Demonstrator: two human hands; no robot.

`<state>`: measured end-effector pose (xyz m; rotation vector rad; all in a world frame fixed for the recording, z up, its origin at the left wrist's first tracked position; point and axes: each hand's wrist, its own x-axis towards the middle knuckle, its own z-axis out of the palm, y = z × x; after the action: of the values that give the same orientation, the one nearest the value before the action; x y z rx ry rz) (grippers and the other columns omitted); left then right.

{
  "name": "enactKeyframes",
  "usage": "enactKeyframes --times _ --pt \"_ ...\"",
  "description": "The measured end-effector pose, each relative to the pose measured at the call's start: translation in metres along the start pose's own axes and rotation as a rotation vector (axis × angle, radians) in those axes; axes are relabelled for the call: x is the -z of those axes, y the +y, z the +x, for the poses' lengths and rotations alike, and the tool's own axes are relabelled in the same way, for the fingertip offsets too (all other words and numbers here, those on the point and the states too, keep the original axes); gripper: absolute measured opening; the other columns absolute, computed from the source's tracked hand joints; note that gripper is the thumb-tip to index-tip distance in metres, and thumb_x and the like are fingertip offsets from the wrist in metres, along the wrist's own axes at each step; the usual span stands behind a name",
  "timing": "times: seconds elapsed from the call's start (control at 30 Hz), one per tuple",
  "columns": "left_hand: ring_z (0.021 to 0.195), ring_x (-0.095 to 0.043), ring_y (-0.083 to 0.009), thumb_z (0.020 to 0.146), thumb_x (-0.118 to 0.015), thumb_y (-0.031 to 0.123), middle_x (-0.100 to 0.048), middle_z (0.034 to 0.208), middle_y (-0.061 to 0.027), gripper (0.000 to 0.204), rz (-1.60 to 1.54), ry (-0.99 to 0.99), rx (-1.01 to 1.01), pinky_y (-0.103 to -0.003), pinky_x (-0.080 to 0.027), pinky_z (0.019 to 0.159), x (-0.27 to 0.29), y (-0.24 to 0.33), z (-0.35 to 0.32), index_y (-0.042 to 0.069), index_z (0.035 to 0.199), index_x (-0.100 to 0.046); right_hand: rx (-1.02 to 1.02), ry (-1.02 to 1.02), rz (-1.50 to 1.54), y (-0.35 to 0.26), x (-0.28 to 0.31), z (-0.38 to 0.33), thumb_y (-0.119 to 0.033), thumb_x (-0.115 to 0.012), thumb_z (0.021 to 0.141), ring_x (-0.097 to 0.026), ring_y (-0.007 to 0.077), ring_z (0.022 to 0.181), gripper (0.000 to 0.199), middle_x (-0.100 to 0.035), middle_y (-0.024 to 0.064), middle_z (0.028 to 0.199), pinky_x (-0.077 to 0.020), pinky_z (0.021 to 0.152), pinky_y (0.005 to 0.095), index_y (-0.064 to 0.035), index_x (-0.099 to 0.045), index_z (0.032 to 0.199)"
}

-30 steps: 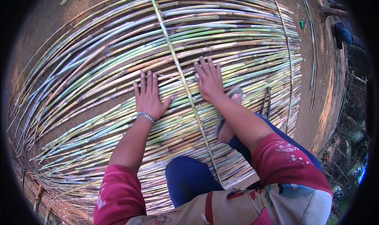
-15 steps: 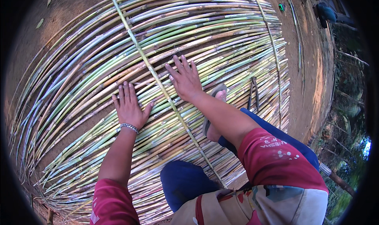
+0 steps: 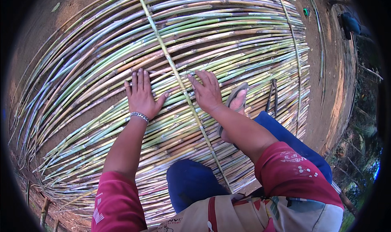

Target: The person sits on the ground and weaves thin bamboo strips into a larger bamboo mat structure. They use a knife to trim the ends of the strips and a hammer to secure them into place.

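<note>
Long thin cane stalks (image 3: 122,65), green, yellow and brown, lie side by side on the ground in a wide fan. A single yellow-green cane (image 3: 165,50) crosses over them from the top toward my knee. My left hand (image 3: 141,94) lies flat on the stalks left of this crosspiece, fingers stretched and thumb apart. Just right of it, my right hand (image 3: 208,91) rests with its fingers bent and drawn together. Whatever may be under those fingertips is hidden. Thin dark wire (image 3: 190,74) shows beside its thumb, at the crosspiece.
Dark long-handled pincers (image 3: 272,96) lie on the stalks beside my sandalled foot (image 3: 236,103). A second thin crosspiece (image 3: 294,36) spans the right ends. Farther right are a small green object (image 3: 306,12), loose strips (image 3: 321,48) and a raised earth edge (image 3: 340,81).
My right hand has moved down toward the crosspiece, and its spread fingers have curled in. The left hand stays flat on the stalks. The whole view has shifted slightly.
</note>
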<state>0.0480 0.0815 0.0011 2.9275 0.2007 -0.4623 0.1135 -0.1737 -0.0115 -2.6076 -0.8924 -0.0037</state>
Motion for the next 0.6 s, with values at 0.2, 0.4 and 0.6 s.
enactKeyframes --times 0.2,0.4,0.6 --pt "0.160 -0.014 -0.0376 0.093 -0.052 0.072 -0.021 0.171 -0.0210 0.107 0.004 0.001 0.013 -0.059 -0.007 0.128 -0.002 0.000 -0.001 -0.001 0.164 -0.021 -0.093 0.042 -0.031 0.011 0.011 0.016 -0.012 -0.069 0.090 -0.054 0.0320 0.124 0.033 -0.063 0.0100 0.124 -0.0410 0.108 0.0490 -0.0113 -0.071 0.123" --pt "0.160 -0.014 -0.0366 0.093 -0.053 0.072 -0.023 0.171 -0.0196 0.106 0.036 -0.008 0.025 -0.059 -0.006 0.128 -0.001 0.002 -0.001 -0.001 0.163 -0.022 -0.022 0.013 -0.017 0.025 0.016 0.032 -0.011 -0.068 0.087 -0.062 0.0269 0.110 0.021 -0.067 0.0066 0.108 -0.0466 0.101 0.0438 -0.0094 -0.074 0.107" --pt "0.160 -0.014 -0.0379 0.093 -0.054 0.071 -0.024 0.170 -0.0210 0.106 0.011 0.012 0.006 -0.060 -0.007 0.128 0.001 0.006 0.001 -0.002 0.163 -0.023 0.044 -0.071 -0.034 0.039 0.020 0.039 -0.009 -0.064 0.084 -0.064 0.0263 0.106 0.019 -0.069 0.0057 0.101 -0.0497 0.098 0.0414 -0.0112 -0.076 0.099"
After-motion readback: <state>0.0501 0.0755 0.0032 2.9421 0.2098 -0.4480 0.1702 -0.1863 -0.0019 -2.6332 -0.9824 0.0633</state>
